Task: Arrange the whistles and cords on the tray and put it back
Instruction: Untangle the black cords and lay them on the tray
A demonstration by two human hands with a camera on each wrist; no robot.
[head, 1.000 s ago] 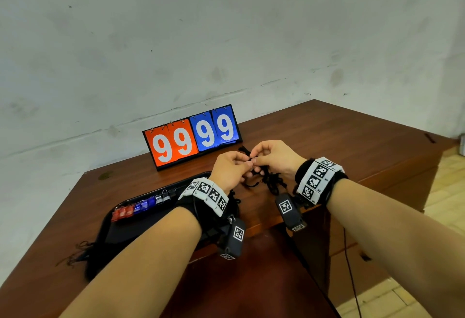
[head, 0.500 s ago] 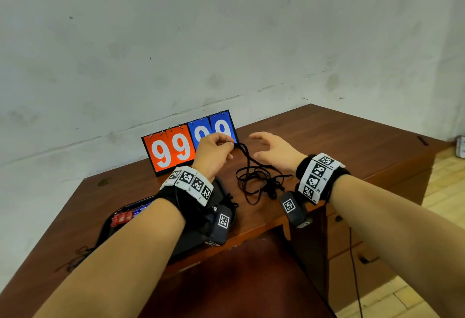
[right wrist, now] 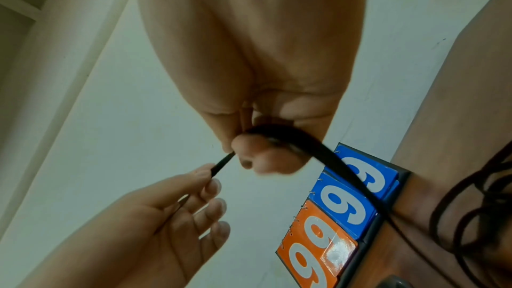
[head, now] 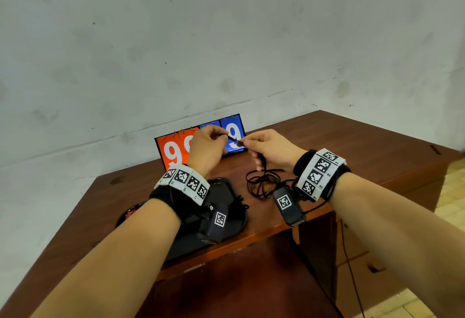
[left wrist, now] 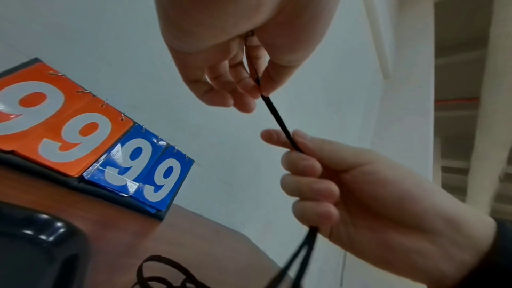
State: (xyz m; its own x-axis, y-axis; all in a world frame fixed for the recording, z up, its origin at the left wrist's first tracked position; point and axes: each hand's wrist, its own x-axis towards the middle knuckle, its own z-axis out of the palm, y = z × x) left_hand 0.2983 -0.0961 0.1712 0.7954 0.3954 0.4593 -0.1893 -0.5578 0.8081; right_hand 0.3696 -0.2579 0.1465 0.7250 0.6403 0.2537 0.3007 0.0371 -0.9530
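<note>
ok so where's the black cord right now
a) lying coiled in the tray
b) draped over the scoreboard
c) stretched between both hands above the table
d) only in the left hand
c: the left hand and the right hand each pinch the black cord, taut between them, its loose loops trailing onto the table.

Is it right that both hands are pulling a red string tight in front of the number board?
Not quite: the cord is black, not red. The left wrist view shows the left hand and right hand pinching it taut in front of the number board.
</note>
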